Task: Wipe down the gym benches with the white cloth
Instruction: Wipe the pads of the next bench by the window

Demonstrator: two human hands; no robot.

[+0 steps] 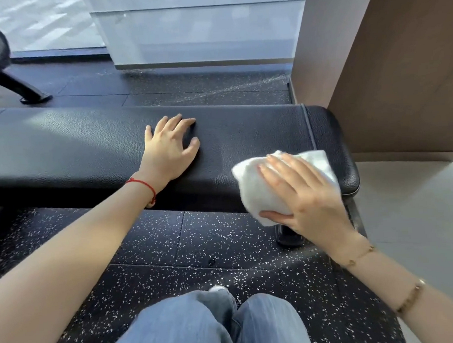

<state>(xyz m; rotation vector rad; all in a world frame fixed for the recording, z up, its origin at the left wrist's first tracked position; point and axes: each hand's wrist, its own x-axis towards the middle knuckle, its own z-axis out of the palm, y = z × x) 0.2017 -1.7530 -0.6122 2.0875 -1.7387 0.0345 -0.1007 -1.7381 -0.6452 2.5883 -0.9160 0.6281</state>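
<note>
Right hand (pixel 305 198) grips white cloth (pixel 258 187) on bench (pixel 84 143); left hand (pixel 170 148) rests spread flat.

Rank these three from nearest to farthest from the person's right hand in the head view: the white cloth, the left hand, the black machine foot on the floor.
1. White cloth: under the right hand, on the bench's right end.
2. Left hand: flat on the bench top, mid-frame.
3. Black machine foot: on the floor beyond the bench, far left.
</note>
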